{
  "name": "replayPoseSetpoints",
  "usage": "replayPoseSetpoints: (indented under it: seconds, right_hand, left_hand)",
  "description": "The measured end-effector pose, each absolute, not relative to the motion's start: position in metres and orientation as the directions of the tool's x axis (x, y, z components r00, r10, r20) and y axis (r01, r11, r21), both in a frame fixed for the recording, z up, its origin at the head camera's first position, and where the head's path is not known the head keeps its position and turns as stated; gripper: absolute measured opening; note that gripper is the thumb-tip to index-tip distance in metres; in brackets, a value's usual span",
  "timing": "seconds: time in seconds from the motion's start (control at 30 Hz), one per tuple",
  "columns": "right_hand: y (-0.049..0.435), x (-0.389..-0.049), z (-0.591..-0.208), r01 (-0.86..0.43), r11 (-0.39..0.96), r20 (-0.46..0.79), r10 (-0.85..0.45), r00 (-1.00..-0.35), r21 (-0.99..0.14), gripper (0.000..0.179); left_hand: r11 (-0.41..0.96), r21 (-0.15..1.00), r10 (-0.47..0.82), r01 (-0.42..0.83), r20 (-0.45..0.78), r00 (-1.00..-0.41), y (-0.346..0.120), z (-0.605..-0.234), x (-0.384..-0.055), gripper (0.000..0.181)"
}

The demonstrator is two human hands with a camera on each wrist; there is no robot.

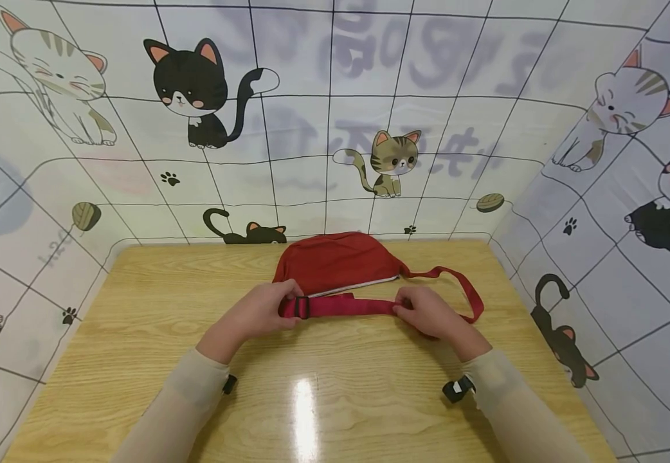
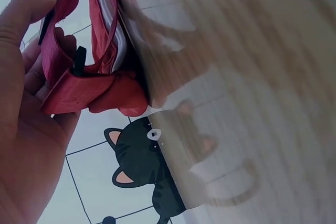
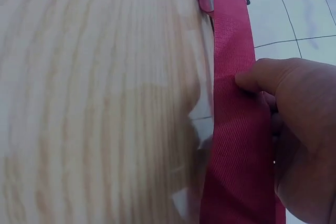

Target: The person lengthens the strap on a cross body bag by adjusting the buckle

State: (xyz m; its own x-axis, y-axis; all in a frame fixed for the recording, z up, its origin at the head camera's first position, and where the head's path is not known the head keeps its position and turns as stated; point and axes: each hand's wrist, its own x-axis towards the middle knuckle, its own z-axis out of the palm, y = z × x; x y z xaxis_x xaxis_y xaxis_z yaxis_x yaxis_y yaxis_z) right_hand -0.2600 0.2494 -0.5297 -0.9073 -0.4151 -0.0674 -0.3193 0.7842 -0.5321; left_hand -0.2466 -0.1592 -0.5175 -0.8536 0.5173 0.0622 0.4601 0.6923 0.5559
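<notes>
A red waist bag [image 1: 337, 260] lies at the far side of the wooden table, its pale zipper along the near edge. In front of it a red strap [image 1: 349, 307] runs between both hands. My left hand [image 1: 265, 310] grips the strap's left end beside a black slider buckle [image 1: 301, 307]; in the left wrist view the webbing [image 2: 79, 93] loops past the thumb and fingers. My right hand [image 1: 427, 312] pinches the strap farther right, thumb on top of the flat webbing [image 3: 236, 129] in the right wrist view. Past that hand the strap curves back to the bag's right end.
The light wooden table [image 1: 364, 399] reaches back to a white wall covering [image 1: 306, 186] with black grid lines and cartoon cats. The covering continues along both sides. Black wrist camera mounts [image 1: 458, 388] show at the cuffs of the light sleeves [image 1: 520, 399].
</notes>
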Motion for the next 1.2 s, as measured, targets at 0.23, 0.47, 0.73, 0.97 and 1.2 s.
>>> replayPoseSetpoints:
  seconds: [0.23,0.47,0.73,0.97,1.2]
  right_hand:
    - [0.248,-0.259,-0.535,-0.350,0.777,-0.088,-0.458,-0.884,-0.523,0.011]
    - [0.228,-0.247,-0.530,-0.446,0.779,0.039,-0.480,-0.876,-0.441,0.027]
    - [0.162,-0.232,-0.527,-0.666,0.673,0.256,-0.616,-0.745,-0.321,0.054]
    - [0.114,-0.232,-0.541,-0.709,0.651,0.302,-0.642,-0.705,-0.271,0.069]
    - [0.093,-0.231,-0.539,-0.733,0.644,0.337,-0.656,-0.676,-0.218,0.065]
  left_hand:
    - [0.707,0.539,0.523,0.458,0.037,-0.851,-0.156,-0.520,-0.244,0.046]
    - [0.708,0.502,0.550,0.498,0.051,-0.834,-0.152,-0.525,-0.243,0.046]
    - [0.683,0.548,0.534,0.483,0.077,-0.842,-0.151,-0.527,-0.244,0.044]
    - [0.629,0.625,0.535,0.462,0.084,-0.841,-0.152,-0.528,-0.245,0.035]
    - [0.581,0.680,0.535,0.447,0.094,-0.840,-0.155,-0.526,-0.247,0.026]
